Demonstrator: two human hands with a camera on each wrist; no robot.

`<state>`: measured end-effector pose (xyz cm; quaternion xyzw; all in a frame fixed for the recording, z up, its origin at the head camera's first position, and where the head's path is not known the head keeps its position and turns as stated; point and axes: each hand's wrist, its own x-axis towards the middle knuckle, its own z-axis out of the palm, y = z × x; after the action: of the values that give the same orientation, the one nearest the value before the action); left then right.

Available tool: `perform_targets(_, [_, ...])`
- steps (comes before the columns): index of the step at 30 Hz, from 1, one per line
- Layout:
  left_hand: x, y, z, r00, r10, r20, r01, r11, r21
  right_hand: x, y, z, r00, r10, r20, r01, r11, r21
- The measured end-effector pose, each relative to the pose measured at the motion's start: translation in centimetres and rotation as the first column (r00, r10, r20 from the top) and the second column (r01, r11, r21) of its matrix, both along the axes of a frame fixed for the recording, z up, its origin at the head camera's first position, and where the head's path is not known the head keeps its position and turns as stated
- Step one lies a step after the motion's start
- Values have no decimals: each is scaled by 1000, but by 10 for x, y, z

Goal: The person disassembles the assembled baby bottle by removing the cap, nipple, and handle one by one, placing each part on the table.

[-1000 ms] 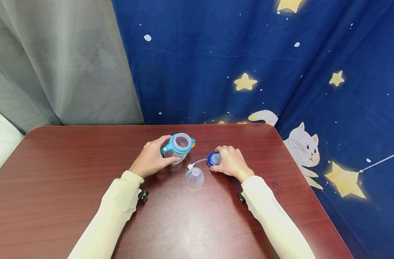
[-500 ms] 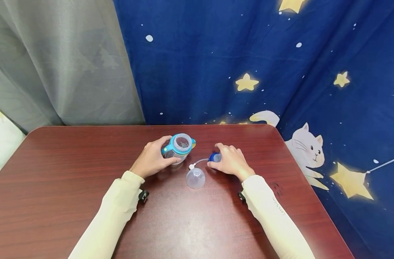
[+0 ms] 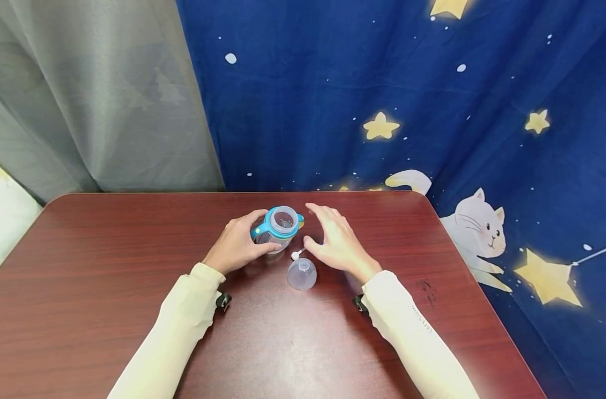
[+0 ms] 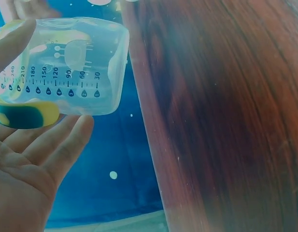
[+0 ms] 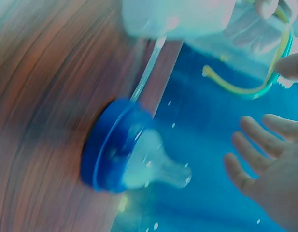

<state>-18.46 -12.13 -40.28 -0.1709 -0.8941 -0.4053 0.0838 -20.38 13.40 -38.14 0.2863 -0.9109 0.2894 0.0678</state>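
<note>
In the head view my left hand [image 3: 238,244] holds an uncapped clear baby bottle [image 3: 283,234] with a teal collar and two side handles, thumb on the near side, fingers behind. Printed measuring marks show on the bottle [image 4: 86,67] in the left wrist view. My right hand [image 3: 338,238] is spread beside the bottle, holding nothing. On the table, the right wrist view shows a nipple in a blue ring [image 5: 115,150], nipple up, with a thin straw [image 5: 146,72] attached; my right hand hides the ring in the head view. The straw's white end [image 3: 296,255] shows near the bottle.
A clear domed cap [image 3: 302,275] rests on the reddish-brown table [image 3: 293,343] in front of the bottle. Behind the table's far edge hang a grey curtain [image 3: 113,111] and a blue starry curtain [image 3: 303,100].
My right hand has let go of the blue nipple ring and moved left and away from me, toward the bottle, its fingers spreading. My left hand keeps its hold on the bottle.
</note>
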Motion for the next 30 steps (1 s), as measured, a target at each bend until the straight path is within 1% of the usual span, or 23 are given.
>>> perform_targets(3, [-1,1,-1,1000,-7,-16,7,1000,3,3,-10,4,1000,26,-13,-26,999,-36])
perform_targets(10, [0,2,0,999,-13,-38,13,1000,-14,4,-26,9,999,-13,-44,12,1000,-28])
perform_targets(19, [-2,3,-1,998,-26,-60,25,1000,-18,4,-31,9,999,-21,-50,20,1000,-18])
perform_targets(25, [-1,3,0,998,-22,-54,21,1000,-20,4,-32,11,999,-20,-42,20,1000,-17])
perform_targets(30, [-1,2,-1,998,-17,-54,16,1000,-11,4,-32,14,998,-14,-55,13,1000,-26])
